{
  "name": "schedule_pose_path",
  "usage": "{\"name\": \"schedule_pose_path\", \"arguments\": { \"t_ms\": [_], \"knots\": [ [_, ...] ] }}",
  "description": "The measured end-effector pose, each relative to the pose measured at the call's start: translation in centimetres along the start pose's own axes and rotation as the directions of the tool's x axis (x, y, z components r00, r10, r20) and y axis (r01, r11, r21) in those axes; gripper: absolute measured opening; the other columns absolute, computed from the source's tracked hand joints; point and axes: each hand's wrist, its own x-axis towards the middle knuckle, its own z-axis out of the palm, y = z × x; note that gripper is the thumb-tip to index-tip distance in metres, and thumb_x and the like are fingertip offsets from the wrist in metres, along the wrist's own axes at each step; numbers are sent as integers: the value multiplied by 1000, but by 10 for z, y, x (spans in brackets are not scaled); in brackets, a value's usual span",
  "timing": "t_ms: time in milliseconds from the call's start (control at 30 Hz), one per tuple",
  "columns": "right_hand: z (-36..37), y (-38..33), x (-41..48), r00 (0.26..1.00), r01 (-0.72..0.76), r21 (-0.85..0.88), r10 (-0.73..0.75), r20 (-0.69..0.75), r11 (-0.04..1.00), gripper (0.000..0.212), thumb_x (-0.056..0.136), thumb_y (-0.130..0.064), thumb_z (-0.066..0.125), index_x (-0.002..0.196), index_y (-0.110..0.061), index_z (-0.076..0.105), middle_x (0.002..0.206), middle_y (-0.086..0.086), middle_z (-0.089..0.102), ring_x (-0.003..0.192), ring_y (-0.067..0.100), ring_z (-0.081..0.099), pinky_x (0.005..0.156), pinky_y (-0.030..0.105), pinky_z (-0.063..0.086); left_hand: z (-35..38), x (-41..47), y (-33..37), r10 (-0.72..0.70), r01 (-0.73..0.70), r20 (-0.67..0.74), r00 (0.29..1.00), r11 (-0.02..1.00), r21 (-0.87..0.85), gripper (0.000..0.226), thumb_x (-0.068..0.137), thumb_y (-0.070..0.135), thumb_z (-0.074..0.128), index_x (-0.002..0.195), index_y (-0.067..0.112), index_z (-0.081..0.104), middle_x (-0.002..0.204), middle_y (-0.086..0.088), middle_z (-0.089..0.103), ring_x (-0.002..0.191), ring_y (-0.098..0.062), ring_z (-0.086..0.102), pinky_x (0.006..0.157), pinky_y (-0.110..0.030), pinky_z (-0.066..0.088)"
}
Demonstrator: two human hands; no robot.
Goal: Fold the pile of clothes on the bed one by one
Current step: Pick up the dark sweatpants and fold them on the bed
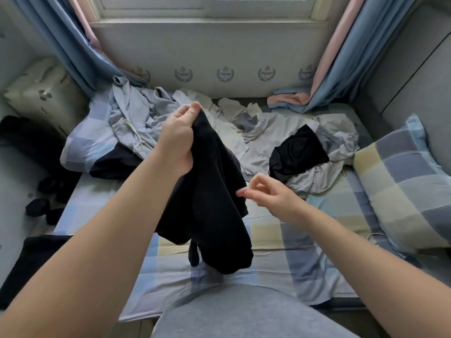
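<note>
The black garment point(214, 191) is held above the checked bed point(280, 264), hanging from the left hand point(179, 142), whose fingers are clamped round its bunched top. The right hand point(271, 193) is positioned just beside the garment's right edge, fingers curled; contact cannot be determined. Behind, 1 pile of clothes point(256, 132) is spread across the bed, below the window point(207, 11).
</note>
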Motion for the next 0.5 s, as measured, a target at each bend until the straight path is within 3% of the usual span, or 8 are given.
{"name": "schedule_pose_path", "arguments": {
  "t_ms": [67,100,167,233,300,367,433,500],
  "knots": [
    [15,-4,2,981,-98,-98,113,160,990,61,76,-50,78,128,-34,52,137,-7,58,123,3,54,103,28,43,4,-4,-4,-22,23,35,999,999,-28,25,106,27,52,84,18,62,65,5,63,65,-12,61,69,-32,54],
    [27,-1,4,972,-129,-165,158,175,978,69,75,-49,80,134,-35,49,136,-11,57,124,3,53,105,29,44,8,-6,-5,-29,31,46,999,998,-51,25,106,26,52,84,17,61,65,5,64,65,-12,61,69,-32,54],
    [47,4,12,987,-116,-244,139,78,963,42,87,-41,74,123,-26,60,120,-7,67,112,10,62,98,34,51,11,-7,-4,-20,23,43,999,997,-71,27,106,26,51,82,16,60,65,3,62,65,-13,60,69,-32,54],
    [46,3,15,994,-109,-205,102,-45,973,19,98,-35,63,105,-18,69,103,-1,72,99,17,68,92,40,55,2,4,-3,6,-8,-47,999,999,-43,28,105,27,51,80,17,58,72,0,61,73,-17,60,77,-35,55],
    [32,0,15,991,-117,-126,108,-78,985,20,100,-35,60,91,-19,70,91,-2,73,91,19,70,87,40,54,-19,19,-4,76,-57,-210,975,994,93,23,103,28,53,84,17,59,84,-4,60,85,-21,58,85,-39,54],
    [12,-10,10,989,-125,-28,123,-83,992,22,99,-38,61,91,-20,73,92,-1,76,92,20,72,88,40,55,-38,27,-11,149,-64,-290,945,957,282,8,100,26,57,98,18,61,91,-1,60,90,-19,57,81,-33,52],
    [-7,-23,8,983,-131,134,146,-109,982,21,101,-29,60,100,-14,74,98,5,77,96,24,72,89,39,57,-44,21,-23,131,-46,-167,977,898,437,20,98,23,64,116,14,61,100,0,63,92,-14,58,75,-19,48],
    [-22,-39,8,979,-106,239,144,-147,965,21,101,-22,58,104,-7,72,98,9,77,94,25,72,86,37,57,-38,4,-42,7,-42,66,998,825,563,29,95,25,70,120,11,63,104,1,67,93,-10,61,69,-9,46]
  ]
}}
